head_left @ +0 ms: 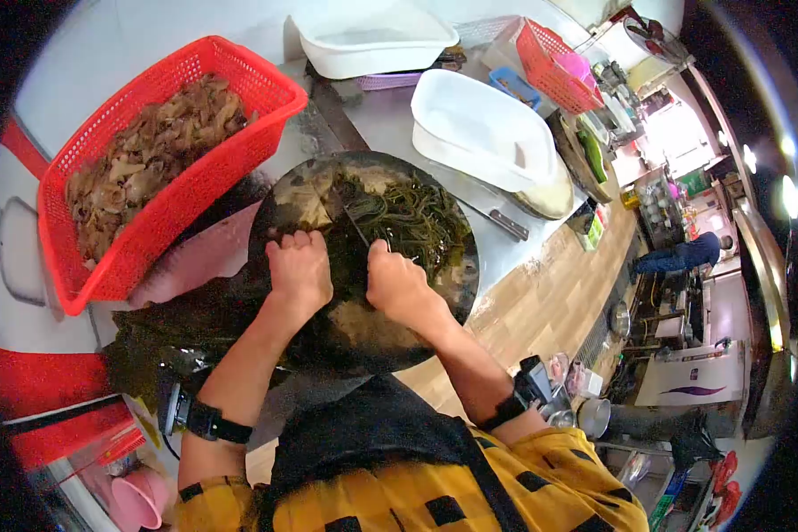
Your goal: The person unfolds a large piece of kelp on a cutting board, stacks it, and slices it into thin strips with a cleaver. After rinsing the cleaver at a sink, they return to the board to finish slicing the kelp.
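My right hand [401, 285] is closed round the handle of a knife [355, 223], its blade pointing away over a round, dark-stained chopping board [372, 335]. Just right of the blade lies a heap of thin, dark green seaweed strips [412, 213]. My left hand [300, 273], fingers curled under, presses down left of the knife on dark sheet seaweed, much of which is hard to tell from the board. More dark seaweed sheets [173, 332] hang over the board's left side, under my left forearm.
A red basket [164, 213] full of brownish pieces stands at the left. White tubs [479, 120] sit behind the board, near a second knife [508, 224]. Further right are a green vegetable [591, 152] and another red basket [545, 58]. A person [683, 255] stands across the room.
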`<action>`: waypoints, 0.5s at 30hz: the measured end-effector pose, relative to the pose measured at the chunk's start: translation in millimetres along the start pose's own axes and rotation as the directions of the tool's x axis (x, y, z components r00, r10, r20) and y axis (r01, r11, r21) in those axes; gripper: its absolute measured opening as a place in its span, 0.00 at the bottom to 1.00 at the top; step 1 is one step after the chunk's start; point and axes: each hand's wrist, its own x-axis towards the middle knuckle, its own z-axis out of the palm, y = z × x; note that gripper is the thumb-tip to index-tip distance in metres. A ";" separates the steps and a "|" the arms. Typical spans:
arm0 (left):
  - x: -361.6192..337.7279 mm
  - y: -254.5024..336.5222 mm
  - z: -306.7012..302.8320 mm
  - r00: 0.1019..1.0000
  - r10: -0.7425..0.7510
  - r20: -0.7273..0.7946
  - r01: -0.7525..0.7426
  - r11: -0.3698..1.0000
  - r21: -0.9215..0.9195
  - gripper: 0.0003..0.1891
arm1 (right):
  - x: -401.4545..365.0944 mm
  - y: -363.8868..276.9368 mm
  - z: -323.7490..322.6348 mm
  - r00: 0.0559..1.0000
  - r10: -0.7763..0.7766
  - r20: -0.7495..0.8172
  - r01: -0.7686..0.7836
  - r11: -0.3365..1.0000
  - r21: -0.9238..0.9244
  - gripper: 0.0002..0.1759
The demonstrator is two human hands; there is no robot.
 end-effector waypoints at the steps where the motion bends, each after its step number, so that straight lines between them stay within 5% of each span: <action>1: 3.6 -1.2 -0.1 0.999 -0.008 -0.039 0.009 1.000 0.003 0.22 | 11.1 8.0 -1.1 1.000 -0.005 -0.019 0.005 1.000 0.025 0.10; 4: -6.7 1.1 1.9 0.999 -0.011 -0.032 0.011 1.000 0.023 0.22 | 7.2 17.8 -30.1 1.000 0.002 -0.007 -0.002 0.998 0.061 0.13; 6: -5.5 2.6 3.7 0.999 -0.036 -0.008 0.036 0.999 0.016 0.22 | -2.3 2.2 -54.5 0.987 0.053 -0.152 -0.039 0.995 0.091 0.12; 8: -1.1 0.7 5.2 0.999 -0.033 -0.042 0.033 0.999 -0.010 0.23 | 5.4 -2.5 -27.6 0.990 0.114 -0.088 -0.105 0.989 0.103 0.10; 9: -2.3 1.5 3.3 0.999 -0.021 -0.041 0.021 1.000 -0.007 0.23 | 11.3 10.9 7.6 0.998 -0.003 -0.058 0.011 0.992 0.126 0.09; 15: 1.5 -1.4 -6.8 0.999 -0.039 0.002 0.039 0.999 -0.036 0.21 | 8.0 38.2 -17.0 0.999 0.038 0.003 -0.037 0.978 0.207 0.12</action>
